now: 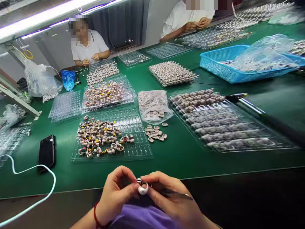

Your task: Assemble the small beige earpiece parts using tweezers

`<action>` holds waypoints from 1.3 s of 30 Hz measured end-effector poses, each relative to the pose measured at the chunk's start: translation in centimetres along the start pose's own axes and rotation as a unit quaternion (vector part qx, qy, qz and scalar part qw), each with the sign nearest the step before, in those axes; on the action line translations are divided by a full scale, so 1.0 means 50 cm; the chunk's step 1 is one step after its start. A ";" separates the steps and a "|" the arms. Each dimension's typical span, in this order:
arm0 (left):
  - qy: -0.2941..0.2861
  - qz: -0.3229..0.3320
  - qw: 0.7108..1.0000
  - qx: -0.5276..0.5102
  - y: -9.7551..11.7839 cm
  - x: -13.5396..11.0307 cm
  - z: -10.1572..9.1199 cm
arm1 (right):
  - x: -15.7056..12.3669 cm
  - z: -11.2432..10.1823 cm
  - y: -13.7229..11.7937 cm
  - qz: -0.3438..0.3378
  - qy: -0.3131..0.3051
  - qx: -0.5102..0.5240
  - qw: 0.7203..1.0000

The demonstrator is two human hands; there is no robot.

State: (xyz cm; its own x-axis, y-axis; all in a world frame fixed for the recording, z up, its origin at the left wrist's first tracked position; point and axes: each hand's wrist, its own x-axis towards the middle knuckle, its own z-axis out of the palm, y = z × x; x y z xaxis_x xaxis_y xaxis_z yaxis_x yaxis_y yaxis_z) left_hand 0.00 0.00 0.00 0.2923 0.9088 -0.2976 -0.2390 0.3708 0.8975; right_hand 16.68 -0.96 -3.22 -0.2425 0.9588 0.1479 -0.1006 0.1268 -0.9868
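Observation:
My left hand [119,190] and my right hand [168,194] meet just in front of the table's near edge. Between their fingertips is a small white C-shaped piece [143,189] with a rounded end, like an ear-clip earphone part. Thumb and forefinger of each hand are closed on it. A slim dark tool with a metallic end [184,195] lies across my right palm; its far tip is hidden by fingers. Beyond my hands, a clear plastic tray [140,152] holds many similar white pieces [97,136] with yellow and dark red bits.
Small beige shells [156,133] lie beside a clear bag [153,101] of more. A tray of finished-looking rows [228,127] stands right, a blue basket [228,74] behind it. A phone [46,152] and white cable [51,187] lie left. Two people work across the green table [181,165].

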 end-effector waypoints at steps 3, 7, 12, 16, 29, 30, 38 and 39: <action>0.012 0.043 0.998 0.032 -0.003 -0.009 0.002 | -0.005 -0.006 -0.009 -0.002 0.002 -0.019 1.000; -0.007 0.081 0.987 0.138 0.003 -0.010 -0.007 | 0.006 -0.012 -0.024 0.021 -0.025 -0.059 0.998; -0.030 0.073 0.974 0.213 0.015 -0.004 -0.020 | 0.031 -0.022 -0.045 0.111 -0.083 -0.022 0.990; -0.028 0.105 0.968 0.227 0.017 -0.001 -0.021 | 0.043 -0.032 -0.054 0.176 -0.129 0.063 0.974; -0.055 0.194 0.943 0.264 0.026 0.004 -0.023 | 0.048 -0.044 -0.056 0.239 -0.156 0.121 0.951; -0.056 0.190 0.946 0.257 0.026 0.004 -0.023 | 0.048 -0.044 -0.056 0.242 -0.158 0.122 0.949; -0.072 0.150 0.938 0.304 0.039 0.003 -0.021 | 0.052 -0.044 -0.048 0.227 -0.160 0.036 0.960; -0.075 0.155 0.932 0.319 0.042 0.003 -0.019 | 0.053 -0.045 -0.049 0.221 -0.162 0.025 0.961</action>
State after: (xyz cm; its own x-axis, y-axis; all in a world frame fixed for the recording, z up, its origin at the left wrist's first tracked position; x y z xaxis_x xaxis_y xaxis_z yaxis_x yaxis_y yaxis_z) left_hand -1.36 1.09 1.51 0.4380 0.8989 0.0146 0.2521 -0.1384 0.9578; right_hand 18.43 1.84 -0.58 -0.5589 0.7859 -0.2645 0.0366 -0.2952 -0.9547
